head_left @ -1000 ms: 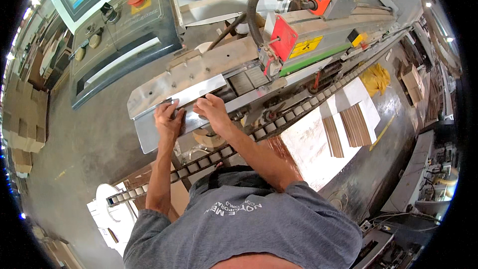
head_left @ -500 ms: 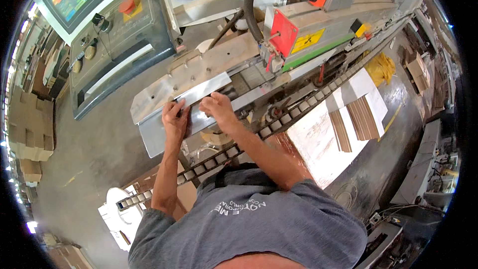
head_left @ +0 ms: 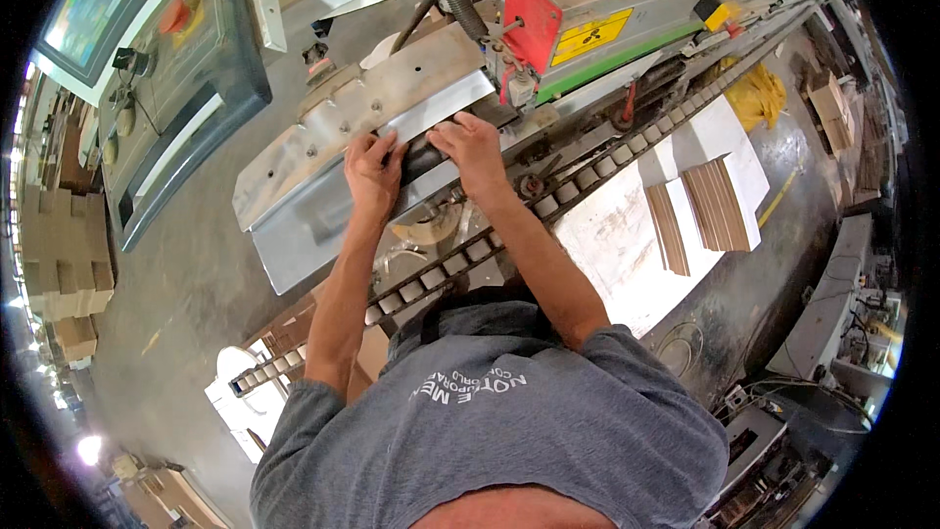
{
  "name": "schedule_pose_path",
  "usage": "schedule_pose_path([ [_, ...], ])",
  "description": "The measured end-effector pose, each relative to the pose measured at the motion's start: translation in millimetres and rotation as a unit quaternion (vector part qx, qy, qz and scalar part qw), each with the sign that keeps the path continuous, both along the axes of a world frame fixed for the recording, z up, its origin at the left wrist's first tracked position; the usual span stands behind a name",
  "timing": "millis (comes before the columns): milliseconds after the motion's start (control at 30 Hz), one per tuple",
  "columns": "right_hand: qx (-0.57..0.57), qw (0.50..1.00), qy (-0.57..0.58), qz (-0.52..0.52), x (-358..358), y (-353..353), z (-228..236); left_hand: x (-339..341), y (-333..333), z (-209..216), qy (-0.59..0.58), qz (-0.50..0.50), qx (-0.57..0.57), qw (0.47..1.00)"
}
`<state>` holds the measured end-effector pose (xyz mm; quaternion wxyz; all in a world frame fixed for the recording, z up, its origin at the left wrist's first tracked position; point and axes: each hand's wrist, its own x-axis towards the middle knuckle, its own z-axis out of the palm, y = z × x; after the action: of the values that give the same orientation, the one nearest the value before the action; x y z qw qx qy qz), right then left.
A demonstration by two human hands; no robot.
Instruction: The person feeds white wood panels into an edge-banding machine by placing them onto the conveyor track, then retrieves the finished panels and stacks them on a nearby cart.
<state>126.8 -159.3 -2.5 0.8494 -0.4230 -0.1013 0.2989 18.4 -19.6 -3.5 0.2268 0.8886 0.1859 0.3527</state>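
Observation:
Both of my hands are at a long metal machine bed (head_left: 304, 245), on its near side. A bright, smooth metal strip (head_left: 446, 103) lies along the bed against a worn, bolted plate (head_left: 333, 122). My left hand (head_left: 374, 174) has its fingers curled and thumb pressed in at the strip's near edge. To its right, my right hand (head_left: 475, 150) is bent over the same edge with fingertips closed on it. Between the hands a dark surface shows below the strip. My palms hide the exact grip.
A red-faced machine head (head_left: 529, 29) with a hose stands beyond my right hand. At far left is a control panel (head_left: 186, 69). A roller track (head_left: 455, 264) runs between me and the bed. Stacked brown boards (head_left: 720, 206) lie on a white sheet at right.
Both hands have slid right along the bed, and the strip's end has come closer to the red-faced head. My right fingers have lowered to the strip's edge. The view has shifted.

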Motion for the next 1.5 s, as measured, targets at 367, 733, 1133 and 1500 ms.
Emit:
schedule_pose_path([
  [367,-0.147,0.977,-0.127,-0.092,19,-152,-3,90,-40,-6,0.012,-0.047,0.021,0.999],
  [733,-0.75,0.483,-0.412,-0.184,49,-399,-38,-9,-166,189,-0.174,-0.177,-0.142,0.958],
  [1133,-0.358,0.896,-0.204,-0.167,-12,-287,66,-84,-152,186,-0.013,-0.27,-0.022,0.963],
  [1500,-0.019,0.995,0.007,0.093,-88,-8,24,-108,-26,62,0.089,-0.084,-0.24,0.963],
])
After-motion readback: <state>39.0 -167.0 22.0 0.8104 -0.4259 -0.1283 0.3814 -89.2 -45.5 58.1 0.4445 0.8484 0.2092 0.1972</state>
